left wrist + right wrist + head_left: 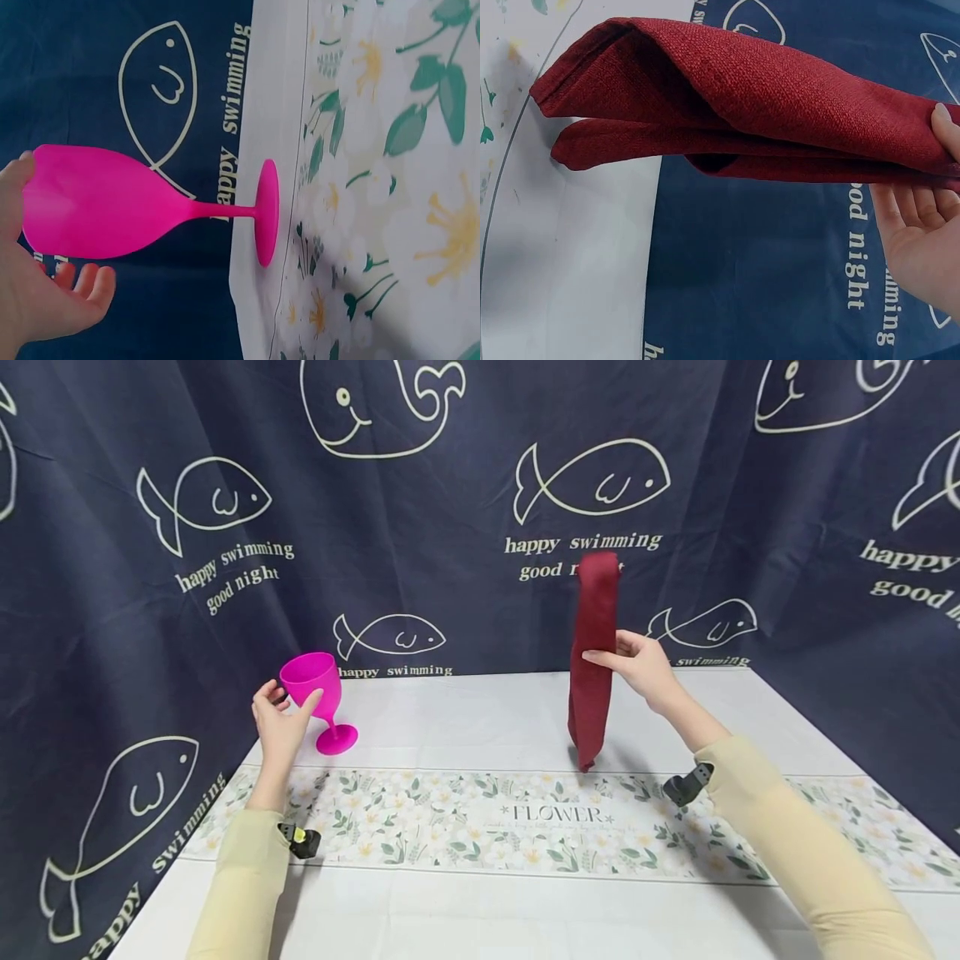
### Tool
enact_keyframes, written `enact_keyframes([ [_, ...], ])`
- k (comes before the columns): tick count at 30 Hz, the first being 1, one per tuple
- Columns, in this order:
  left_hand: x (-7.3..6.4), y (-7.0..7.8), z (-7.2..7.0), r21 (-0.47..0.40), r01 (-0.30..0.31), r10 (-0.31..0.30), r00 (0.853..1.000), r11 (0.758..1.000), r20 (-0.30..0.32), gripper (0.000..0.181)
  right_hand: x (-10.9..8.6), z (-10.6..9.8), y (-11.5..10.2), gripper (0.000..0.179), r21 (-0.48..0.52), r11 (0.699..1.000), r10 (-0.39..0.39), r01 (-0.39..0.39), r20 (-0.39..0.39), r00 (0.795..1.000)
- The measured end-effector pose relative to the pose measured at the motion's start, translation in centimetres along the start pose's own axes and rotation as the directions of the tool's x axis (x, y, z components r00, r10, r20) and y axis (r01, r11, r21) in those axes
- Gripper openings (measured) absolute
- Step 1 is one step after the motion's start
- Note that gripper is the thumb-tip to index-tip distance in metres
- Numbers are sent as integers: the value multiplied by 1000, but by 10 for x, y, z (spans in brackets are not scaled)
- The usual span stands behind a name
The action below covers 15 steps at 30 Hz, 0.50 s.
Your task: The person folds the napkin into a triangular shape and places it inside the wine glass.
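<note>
On the left, a bright pink plastic goblet [311, 681] leans slightly, its round foot close over the white tabletop. My left hand [281, 722] holds its bowl near the rim, with the thumb on one side and the fingers on the other. In the left wrist view the goblet [105, 202] shows its whole stem and foot, and the bowl has nothing visible in it. Toward the right, my right hand [645, 668] pinches a folded dark red cloth [592, 668] around its middle, thumb in front. The cloth stands upright in long layers, and its lower folds [645, 82] spread apart in the right wrist view.
A floral runner [480, 852] printed "FLOWER" crosses the white table [465, 727] in front of the hands. Dark blue curtains [450, 543] with fish drawings hang close behind and at both sides. Small black cameras [686, 785] sit at the wrists.
</note>
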<state>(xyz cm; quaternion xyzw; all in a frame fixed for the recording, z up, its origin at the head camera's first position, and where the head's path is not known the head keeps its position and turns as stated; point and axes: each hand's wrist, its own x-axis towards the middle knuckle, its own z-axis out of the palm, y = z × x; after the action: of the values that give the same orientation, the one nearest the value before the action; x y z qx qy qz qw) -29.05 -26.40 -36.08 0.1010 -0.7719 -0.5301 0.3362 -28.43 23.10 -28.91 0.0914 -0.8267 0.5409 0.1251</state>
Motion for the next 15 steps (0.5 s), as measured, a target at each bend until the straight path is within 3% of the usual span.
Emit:
enact_keyframes([
  [7, 7, -6, 3, 14, 24, -26, 987, 1000, 159, 87, 0, -5, 0, 46, -13, 1000, -8, 8, -7, 1000],
  [15, 12, -9, 10, -19, 19, -15, 987, 1000, 159, 88, 0, -7, 2, 50, -24, 1000, 11, -11, -1, 1000],
])
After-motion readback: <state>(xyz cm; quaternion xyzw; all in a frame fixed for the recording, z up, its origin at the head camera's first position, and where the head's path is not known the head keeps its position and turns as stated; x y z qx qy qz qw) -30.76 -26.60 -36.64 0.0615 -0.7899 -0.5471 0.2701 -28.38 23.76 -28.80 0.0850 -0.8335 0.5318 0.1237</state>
